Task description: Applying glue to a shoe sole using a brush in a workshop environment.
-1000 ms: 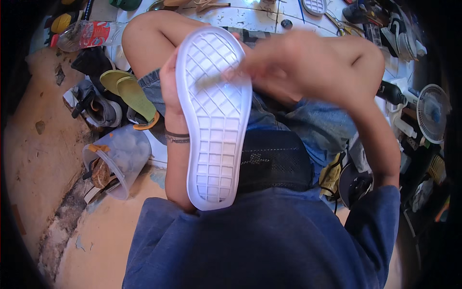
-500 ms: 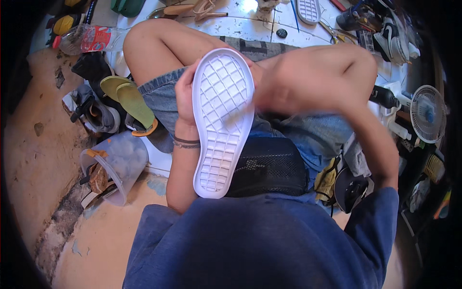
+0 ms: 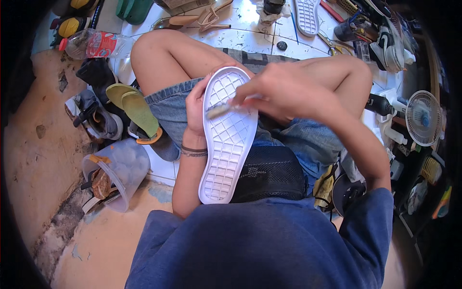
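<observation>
A white shoe sole [image 3: 224, 149] lies lengthwise over my lap, its gridded, hollowed side facing up. My left hand [image 3: 196, 107] grips it by the upper left edge, with some fingers hidden behind it. Above the toe half, my right hand [image 3: 274, 91] is closed round a small brush [image 3: 220, 111], smeared by motion. The pale end of this brush reaches over the grid near the sole's left rim. Whether its tip touches the grid I cannot tell.
A second white sole [image 3: 308, 18] lies on the tiles ahead, by yellow-handled scissors [image 3: 337, 47]. Left of me are a plastic bottle [image 3: 98, 44], green insoles [image 3: 139, 111], worn shoes [image 3: 103, 120] and a tipped clear bucket [image 3: 126, 168]. At right stands a small fan [image 3: 423, 118].
My right hand has swung left over the sole, bringing the brush to its left side. In the picture, the sole and my left hand sit slightly lower and further right.
</observation>
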Demonstrator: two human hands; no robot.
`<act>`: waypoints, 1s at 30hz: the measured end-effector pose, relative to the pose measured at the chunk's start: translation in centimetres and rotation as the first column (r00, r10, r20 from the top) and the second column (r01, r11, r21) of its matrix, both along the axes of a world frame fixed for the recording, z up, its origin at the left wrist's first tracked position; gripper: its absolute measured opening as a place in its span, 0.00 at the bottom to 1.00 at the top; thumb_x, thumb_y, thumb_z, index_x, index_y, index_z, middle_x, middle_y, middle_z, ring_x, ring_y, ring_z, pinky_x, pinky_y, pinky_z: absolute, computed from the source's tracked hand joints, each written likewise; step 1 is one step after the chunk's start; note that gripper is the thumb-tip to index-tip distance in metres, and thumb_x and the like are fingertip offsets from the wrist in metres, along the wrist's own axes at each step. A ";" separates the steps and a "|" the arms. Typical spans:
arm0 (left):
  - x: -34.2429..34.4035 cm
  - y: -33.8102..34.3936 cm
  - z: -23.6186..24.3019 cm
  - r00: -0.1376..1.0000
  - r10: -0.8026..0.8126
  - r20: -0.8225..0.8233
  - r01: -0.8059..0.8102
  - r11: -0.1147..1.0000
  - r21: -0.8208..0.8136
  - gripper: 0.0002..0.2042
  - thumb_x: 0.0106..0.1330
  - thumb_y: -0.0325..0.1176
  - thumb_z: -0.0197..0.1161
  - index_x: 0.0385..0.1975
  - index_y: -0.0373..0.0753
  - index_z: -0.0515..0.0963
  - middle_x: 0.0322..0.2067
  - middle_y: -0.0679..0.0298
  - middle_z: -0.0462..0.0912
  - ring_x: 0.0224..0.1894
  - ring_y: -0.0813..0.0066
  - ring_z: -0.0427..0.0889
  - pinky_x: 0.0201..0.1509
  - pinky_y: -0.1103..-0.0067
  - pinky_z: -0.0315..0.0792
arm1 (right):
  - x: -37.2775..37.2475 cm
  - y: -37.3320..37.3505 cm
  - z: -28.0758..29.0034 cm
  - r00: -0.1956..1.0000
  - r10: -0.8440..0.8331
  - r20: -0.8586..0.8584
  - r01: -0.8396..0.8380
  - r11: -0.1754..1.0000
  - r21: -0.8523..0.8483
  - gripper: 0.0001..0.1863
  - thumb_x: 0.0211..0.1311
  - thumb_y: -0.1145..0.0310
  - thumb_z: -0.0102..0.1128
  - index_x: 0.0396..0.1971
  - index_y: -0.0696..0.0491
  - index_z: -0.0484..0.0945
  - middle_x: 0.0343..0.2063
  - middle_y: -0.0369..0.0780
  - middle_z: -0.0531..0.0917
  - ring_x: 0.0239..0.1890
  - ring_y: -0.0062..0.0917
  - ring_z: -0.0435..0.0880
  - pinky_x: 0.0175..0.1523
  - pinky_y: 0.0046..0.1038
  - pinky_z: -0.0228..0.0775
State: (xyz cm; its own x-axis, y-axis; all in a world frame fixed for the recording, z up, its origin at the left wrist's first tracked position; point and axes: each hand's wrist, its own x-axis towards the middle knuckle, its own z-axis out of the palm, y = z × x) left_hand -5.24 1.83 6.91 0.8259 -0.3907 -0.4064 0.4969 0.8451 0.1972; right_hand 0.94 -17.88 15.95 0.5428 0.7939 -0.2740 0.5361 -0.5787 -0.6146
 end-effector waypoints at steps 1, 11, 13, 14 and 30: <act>0.1 -0.1 0.4 0.994 0.045 -0.096 -0.051 0.997 -0.056 0.27 0.74 0.45 0.34 0.63 0.32 0.65 0.55 0.42 0.75 0.51 0.45 0.81 0.54 0.57 0.78 | -0.1 -0.1 -0.9 0.998 -0.027 0.065 0.020 0.995 0.101 0.08 0.57 0.65 0.65 0.38 0.44 0.86 0.26 0.42 0.86 0.30 0.38 0.86 0.35 0.34 0.76; 0.1 -0.6 0.7 0.985 -0.117 0.130 0.108 0.991 0.075 0.26 0.74 0.44 0.34 0.63 0.32 0.65 0.55 0.42 0.75 0.52 0.48 0.81 0.58 0.59 0.77 | -0.5 -3.0 -1.7 0.932 -0.315 0.178 0.305 0.949 0.080 0.09 0.60 0.61 0.62 0.37 0.43 0.86 0.23 0.44 0.85 0.28 0.40 0.85 0.33 0.41 0.75; -0.4 -0.1 0.5 0.991 -0.097 0.090 0.086 0.990 0.113 0.26 0.74 0.44 0.34 0.63 0.32 0.65 0.55 0.42 0.75 0.52 0.48 0.81 0.58 0.59 0.77 | -1.5 -1.2 -2.4 0.907 -0.365 0.212 0.345 0.930 0.125 0.09 0.60 0.62 0.61 0.38 0.43 0.86 0.23 0.45 0.85 0.28 0.40 0.85 0.32 0.41 0.76; -0.3 0.1 0.7 0.996 -0.068 0.060 0.059 0.987 0.151 0.26 0.74 0.44 0.34 0.63 0.32 0.65 0.55 0.42 0.75 0.52 0.48 0.81 0.59 0.59 0.76 | -2.3 -0.9 -2.0 0.905 -0.369 0.213 0.349 0.929 0.127 0.09 0.60 0.62 0.61 0.38 0.43 0.86 0.23 0.45 0.85 0.28 0.40 0.85 0.32 0.41 0.76; -0.4 -0.2 1.6 0.977 -0.126 0.172 0.101 0.984 0.147 0.26 0.75 0.41 0.33 0.65 0.30 0.63 0.55 0.39 0.74 0.54 0.49 0.80 0.61 0.63 0.75 | -3.6 -3.3 -0.8 0.997 -0.008 -0.081 0.021 0.986 0.167 0.09 0.55 0.66 0.65 0.37 0.44 0.88 0.26 0.42 0.86 0.27 0.37 0.85 0.36 0.35 0.76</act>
State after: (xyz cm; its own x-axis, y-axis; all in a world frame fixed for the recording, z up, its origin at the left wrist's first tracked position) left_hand -5.64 1.60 8.53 0.8436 -0.4377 -0.3112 0.5341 0.7441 0.4014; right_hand -2.71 -21.21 15.12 0.5365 0.8244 -0.1803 0.4739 -0.4711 -0.7439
